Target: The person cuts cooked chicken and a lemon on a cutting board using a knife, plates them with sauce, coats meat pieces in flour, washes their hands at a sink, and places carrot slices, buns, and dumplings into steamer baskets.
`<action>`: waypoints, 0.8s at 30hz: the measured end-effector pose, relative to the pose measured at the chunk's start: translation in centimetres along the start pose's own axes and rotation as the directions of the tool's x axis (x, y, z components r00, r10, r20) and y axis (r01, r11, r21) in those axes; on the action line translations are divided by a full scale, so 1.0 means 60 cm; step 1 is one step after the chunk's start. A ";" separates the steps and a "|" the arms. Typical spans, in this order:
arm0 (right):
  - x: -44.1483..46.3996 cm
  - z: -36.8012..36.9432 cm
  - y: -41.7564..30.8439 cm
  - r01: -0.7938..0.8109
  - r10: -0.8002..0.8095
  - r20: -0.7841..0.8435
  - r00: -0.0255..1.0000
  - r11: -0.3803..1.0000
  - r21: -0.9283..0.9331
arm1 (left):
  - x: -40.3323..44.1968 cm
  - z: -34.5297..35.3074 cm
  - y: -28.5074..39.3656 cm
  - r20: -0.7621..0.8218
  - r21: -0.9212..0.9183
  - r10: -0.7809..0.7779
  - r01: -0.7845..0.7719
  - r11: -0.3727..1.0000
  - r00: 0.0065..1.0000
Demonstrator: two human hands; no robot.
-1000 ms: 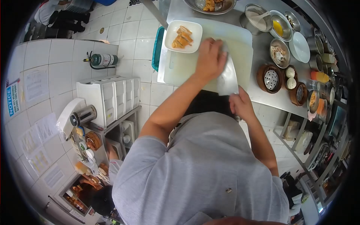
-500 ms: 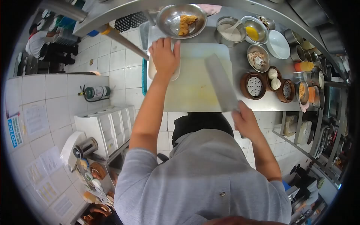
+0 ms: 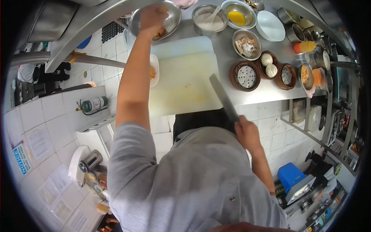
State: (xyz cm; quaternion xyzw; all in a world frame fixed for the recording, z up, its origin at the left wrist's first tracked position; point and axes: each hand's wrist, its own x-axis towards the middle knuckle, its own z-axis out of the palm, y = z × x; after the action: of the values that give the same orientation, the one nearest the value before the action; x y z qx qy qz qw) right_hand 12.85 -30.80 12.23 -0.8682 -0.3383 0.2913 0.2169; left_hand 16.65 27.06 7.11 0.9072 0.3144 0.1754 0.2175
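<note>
My left hand reaches into a steel bowl at the back left of the table. It covers most of the yellow-brown food there, and its fingers are blurred and partly hidden. My right hand is closed around the handle of a broad cleaver. The blade points up and left, over the right front edge of a pale cutting board. Small orange scraps lie on the board. Left of it, a white container holds some orange-brown food, partly covered by my left forearm.
A bowl of white powder with a spoon, a bowl of yellow liquid and a white bowl stand at the back. Nearer are a bowl of pale pieces and bamboo steamers, one holding two buns. A metal shelf rail crosses above.
My left hand has moved from the white container up into the steel bowl, uncovering food in the container. The cleaver has turned more edge-on and its tip has lowered. The camera view has shifted.
</note>
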 end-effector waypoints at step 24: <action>0.240 0.068 -0.106 0.308 -0.213 0.259 0.942 0.855 -0.417 | -0.509 0.090 0.154 0.170 -0.237 0.074 -0.032 0.971 0.983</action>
State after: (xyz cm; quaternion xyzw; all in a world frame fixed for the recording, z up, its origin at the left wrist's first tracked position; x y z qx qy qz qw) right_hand 15.89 -15.48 7.72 -0.8061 -0.5318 0.2594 0.0111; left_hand 1.04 -0.74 1.69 0.8956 0.2463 0.1352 0.3450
